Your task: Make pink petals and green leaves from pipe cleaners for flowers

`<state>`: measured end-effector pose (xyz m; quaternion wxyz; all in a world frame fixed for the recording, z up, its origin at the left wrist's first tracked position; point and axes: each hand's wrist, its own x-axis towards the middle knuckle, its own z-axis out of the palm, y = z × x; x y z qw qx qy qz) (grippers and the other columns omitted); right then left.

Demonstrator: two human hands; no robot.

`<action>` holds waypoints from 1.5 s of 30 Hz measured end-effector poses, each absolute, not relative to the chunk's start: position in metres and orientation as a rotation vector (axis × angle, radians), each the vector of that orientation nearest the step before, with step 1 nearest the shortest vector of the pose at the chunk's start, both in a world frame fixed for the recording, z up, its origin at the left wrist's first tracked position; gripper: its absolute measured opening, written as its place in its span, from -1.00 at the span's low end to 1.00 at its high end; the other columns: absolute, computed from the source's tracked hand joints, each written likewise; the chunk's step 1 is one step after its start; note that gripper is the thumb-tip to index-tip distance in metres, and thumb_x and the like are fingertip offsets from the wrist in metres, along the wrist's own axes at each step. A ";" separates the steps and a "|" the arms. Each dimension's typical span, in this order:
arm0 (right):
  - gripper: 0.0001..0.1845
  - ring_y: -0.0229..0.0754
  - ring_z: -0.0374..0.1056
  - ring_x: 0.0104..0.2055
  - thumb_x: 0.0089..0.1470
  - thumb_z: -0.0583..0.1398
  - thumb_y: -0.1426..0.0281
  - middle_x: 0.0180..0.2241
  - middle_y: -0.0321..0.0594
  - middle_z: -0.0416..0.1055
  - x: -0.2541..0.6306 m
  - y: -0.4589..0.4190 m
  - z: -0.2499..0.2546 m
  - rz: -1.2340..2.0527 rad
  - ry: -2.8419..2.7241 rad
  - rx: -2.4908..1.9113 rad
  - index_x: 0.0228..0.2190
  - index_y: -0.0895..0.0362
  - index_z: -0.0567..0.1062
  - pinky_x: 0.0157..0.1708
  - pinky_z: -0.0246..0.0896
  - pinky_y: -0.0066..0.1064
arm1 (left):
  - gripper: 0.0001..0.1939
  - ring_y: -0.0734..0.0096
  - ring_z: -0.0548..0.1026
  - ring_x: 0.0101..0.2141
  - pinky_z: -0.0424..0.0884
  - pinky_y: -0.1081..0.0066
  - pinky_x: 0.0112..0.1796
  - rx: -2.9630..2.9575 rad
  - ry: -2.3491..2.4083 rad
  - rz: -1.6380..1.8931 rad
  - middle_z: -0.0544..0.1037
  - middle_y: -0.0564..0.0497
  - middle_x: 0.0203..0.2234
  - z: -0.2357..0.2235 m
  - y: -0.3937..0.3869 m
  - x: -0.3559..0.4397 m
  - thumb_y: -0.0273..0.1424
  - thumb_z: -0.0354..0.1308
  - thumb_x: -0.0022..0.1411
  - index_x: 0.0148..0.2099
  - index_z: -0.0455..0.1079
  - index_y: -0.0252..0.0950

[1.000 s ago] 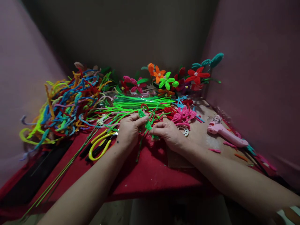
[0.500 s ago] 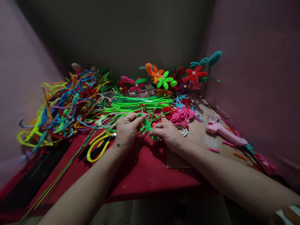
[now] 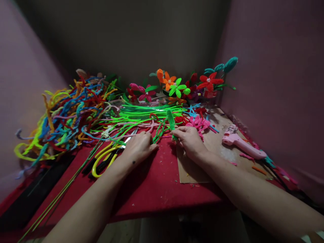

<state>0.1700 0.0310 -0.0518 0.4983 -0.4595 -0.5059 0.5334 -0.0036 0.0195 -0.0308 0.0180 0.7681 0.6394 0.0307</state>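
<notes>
Right hand, head view: the right hand [image 3: 190,141] has thumb and fingers pinching the lower end of a leaf.
Leaf: the fuzzy green leaf [image 3: 170,118] is a long, narrow oval, held nearly upright above the edge of the board.
Left hand: the left hand [image 3: 139,145] is over the worktop, knuckles up, thumb pointing toward the right hand; its fingertips are hidden, so I cannot tell whether they grip anything.
Loose stems: thin, bent green stems [image 3: 159,131] fan out between the hands.
Scissors: smooth yellow looped handles [image 3: 94,168], metal blades partly behind the left hand.
Straight stems: a bundle of fuzzy bright green rods [image 3: 152,110].
Pile: tangled, curly, many-coloured fuzzy wires [image 3: 73,113].
Petals: soft pink loops [image 3: 198,124].
Board: flat, brown, square-cornered [image 3: 193,172].
Glue gun: pink, hard, glossy [image 3: 244,146].
Worktop: red cloth [image 3: 157,190].
</notes>
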 end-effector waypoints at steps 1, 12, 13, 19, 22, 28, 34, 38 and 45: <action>-0.82 -0.41 0.01 -0.71 -0.18 0.17 0.36 -0.74 -0.36 0.19 0.170 0.031 -0.052 1.300 -1.220 -1.105 -0.68 0.18 0.35 -0.70 -0.20 -0.47 | -0.73 0.19 0.45 -0.36 0.21 0.39 -0.43 2.386 2.009 0.023 0.51 -0.13 -0.41 -0.031 0.019 -0.003 -0.18 0.07 0.04 -0.38 0.43 -0.27; -0.81 -0.44 -0.03 -0.73 -0.22 0.21 0.39 -0.76 -0.40 0.13 0.171 0.028 -0.043 1.412 -1.089 -0.997 -0.69 0.18 0.30 -0.72 -0.24 -0.47 | -0.72 0.16 0.48 -0.37 0.20 0.36 -0.45 2.460 2.101 -0.038 0.54 -0.17 -0.41 -0.032 0.019 -0.005 -0.36 -0.13 0.14 -0.36 0.42 -0.26; -0.81 -0.44 -0.03 -0.73 -0.23 0.22 0.39 -0.75 -0.39 0.14 0.171 0.028 -0.044 1.433 -1.072 -0.987 -0.69 0.18 0.30 -0.72 -0.24 -0.47 | -0.72 0.18 0.48 -0.37 0.20 0.36 -0.44 2.458 2.101 -0.005 0.54 -0.16 -0.40 -0.032 0.020 -0.006 -0.36 -0.13 0.13 -0.36 0.41 -0.25; -0.86 -0.42 -0.01 -0.70 -0.31 0.21 0.45 -0.70 -0.39 0.13 0.170 0.030 -0.046 1.526 -0.969 -0.900 -0.64 0.17 0.30 -0.72 -0.21 -0.47 | -0.74 0.28 0.44 -0.43 0.17 0.41 -0.46 2.358 2.139 0.201 0.53 -0.09 -0.47 -0.027 0.023 -0.013 -0.35 -0.11 0.11 -0.39 0.40 -0.25; -0.84 -0.42 -0.01 -0.68 -0.32 0.20 0.50 -0.69 -0.41 0.09 0.171 0.029 -0.043 1.562 -0.983 -0.864 -0.67 0.15 0.25 -0.71 -0.20 -0.47 | -0.75 0.32 0.41 -0.47 0.15 0.42 -0.48 2.282 2.129 0.352 0.52 -0.06 -0.50 -0.025 0.024 -0.015 -0.33 -0.09 0.11 -0.40 0.41 -0.24; -0.78 -0.42 0.00 -0.70 -0.32 0.19 0.51 -0.65 -0.39 0.17 0.171 0.028 -0.039 1.574 -0.984 -0.908 -0.47 0.17 0.35 -0.71 -0.19 -0.47 | -0.75 0.32 0.41 -0.44 0.19 0.43 -0.42 2.129 1.974 0.703 0.53 -0.04 -0.49 -0.019 0.026 -0.020 -0.25 0.02 0.05 -0.43 0.46 -0.26; -0.79 -0.40 0.03 -0.67 -0.30 0.17 0.52 -0.65 -0.36 0.19 0.171 0.030 -0.043 1.603 -0.953 -0.865 -0.47 0.16 0.35 -0.71 -0.16 -0.47 | -0.75 0.37 0.36 -0.52 0.13 0.44 -0.47 2.103 1.987 0.847 0.47 0.02 -0.62 -0.014 0.026 -0.025 -0.25 0.04 0.03 -0.53 0.44 -0.25; -0.82 -0.40 0.06 -0.69 -0.31 0.16 0.55 -0.67 -0.36 0.20 0.172 0.030 -0.044 1.554 -0.945 -0.906 -0.51 0.15 0.32 -0.73 -0.14 -0.48 | -0.75 0.43 0.32 -0.57 0.11 0.46 -0.53 1.909 1.955 1.010 0.45 0.03 -0.65 -0.010 0.023 -0.026 -0.23 0.08 0.00 -0.52 0.44 -0.29; -0.82 -0.36 0.18 -0.71 -0.25 0.14 0.55 -0.66 -0.33 0.29 0.173 0.038 -0.048 1.396 -0.879 -1.035 -0.50 0.13 0.25 -0.78 0.00 -0.52 | -0.72 0.60 0.09 -0.71 -0.01 0.52 -0.65 1.669 1.743 1.060 0.23 0.14 -0.80 0.002 0.015 -0.025 -0.22 0.15 -0.04 -0.57 0.41 -0.35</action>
